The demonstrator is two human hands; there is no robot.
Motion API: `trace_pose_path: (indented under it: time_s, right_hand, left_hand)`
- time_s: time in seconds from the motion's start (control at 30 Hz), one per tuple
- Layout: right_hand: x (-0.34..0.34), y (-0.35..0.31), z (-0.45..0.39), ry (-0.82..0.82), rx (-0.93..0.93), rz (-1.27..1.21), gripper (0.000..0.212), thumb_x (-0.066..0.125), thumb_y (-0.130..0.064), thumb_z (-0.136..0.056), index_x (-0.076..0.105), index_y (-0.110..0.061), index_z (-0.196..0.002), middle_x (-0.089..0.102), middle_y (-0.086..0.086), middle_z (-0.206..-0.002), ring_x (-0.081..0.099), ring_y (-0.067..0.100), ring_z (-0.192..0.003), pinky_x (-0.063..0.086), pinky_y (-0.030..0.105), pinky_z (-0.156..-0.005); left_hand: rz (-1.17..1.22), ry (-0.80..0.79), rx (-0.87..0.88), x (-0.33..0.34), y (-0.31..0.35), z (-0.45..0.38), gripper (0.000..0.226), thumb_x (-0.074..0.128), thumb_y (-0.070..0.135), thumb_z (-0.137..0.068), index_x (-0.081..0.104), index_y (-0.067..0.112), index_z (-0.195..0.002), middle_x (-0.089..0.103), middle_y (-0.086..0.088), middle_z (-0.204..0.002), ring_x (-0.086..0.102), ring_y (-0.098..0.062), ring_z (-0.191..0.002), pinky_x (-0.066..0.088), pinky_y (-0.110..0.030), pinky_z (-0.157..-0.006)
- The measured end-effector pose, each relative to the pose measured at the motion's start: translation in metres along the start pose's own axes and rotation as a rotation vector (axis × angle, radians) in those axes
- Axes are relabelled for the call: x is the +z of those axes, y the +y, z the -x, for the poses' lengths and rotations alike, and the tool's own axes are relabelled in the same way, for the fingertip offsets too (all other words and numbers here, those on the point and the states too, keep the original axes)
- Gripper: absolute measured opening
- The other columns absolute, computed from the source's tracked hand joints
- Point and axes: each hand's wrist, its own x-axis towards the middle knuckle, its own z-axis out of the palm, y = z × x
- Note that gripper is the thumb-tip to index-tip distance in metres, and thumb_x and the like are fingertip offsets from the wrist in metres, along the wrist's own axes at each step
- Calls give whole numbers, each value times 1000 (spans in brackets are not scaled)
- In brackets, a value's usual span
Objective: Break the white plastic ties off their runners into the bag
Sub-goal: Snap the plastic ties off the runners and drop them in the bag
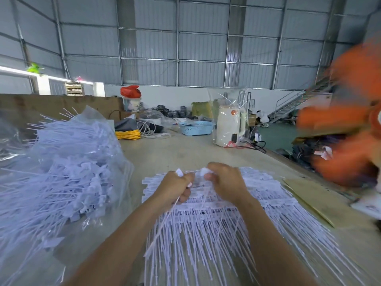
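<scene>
A stack of white plastic ties still on their runners [243, 205] lies fanned out on the table in front of me, tails pointing toward me. My left hand [175, 187] grips a few ties, whose white heads stick out above its fingers and whose tails hang below. My right hand [223, 181] pinches white tie heads close beside the left hand, above the stack. To the left a clear plastic bag [68, 159] holds a big heap of loose white ties.
A sheet of cardboard [315, 201] lies right of the stack. Blurred orange plush toys [350, 129] crowd the right edge. Farther back on the table stand a cream kettle in plastic wrap [228, 124], a blue basket [195, 127] and a yellow cable coil [127, 134].
</scene>
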Motion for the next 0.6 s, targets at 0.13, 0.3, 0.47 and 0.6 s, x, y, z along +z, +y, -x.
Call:
trace_pose_path:
  time_s: [0.13, 0.3, 0.47, 0.6]
  right_hand:
    - [-32, 25, 4, 149, 192, -522, 28, 55, -18, -93, 47, -12, -67, 39, -3, -61, 38, 13, -59, 30, 28, -59]
    - [-43, -10, 3, -37, 4, -805, 32, 59, -26, -90, 60, 5, -80, 44, -5, -58, 41, 7, -54, 35, 18, -56]
    - [-22, -34, 2, -170, -65, -668, 6, 64, -8, -87, 62, -6, -92, 60, 15, -88, 57, 16, -75, 47, 27, -72]
    - [-10, -36, 1, -114, -42, -537, 26, 68, -9, -83, 59, -14, -107, 48, 5, -101, 47, -2, -73, 36, 4, -70]
  left_hand:
    - [202, -106, -102, -12, -1, 0, 48, 49, 52, -92, 39, 21, -56, 36, 7, -41, 28, -6, -30, 20, -9, -32]
    - [415, -45, -22, -7, -7, 0, 37, 49, 48, -91, 50, 14, -77, 48, 0, -49, 33, -6, -31, 25, -11, -32]
    - [412, -196, 44, 7, -2, 3, 67, 27, 65, -89, 60, 6, -87, 56, -5, -62, 40, -8, -40, 31, -15, -36]
    - [380, -206, 43, 10, -4, 5, 66, 38, 67, -81, 60, 7, -100, 57, -16, -85, 47, -14, -55, 39, -20, -47]
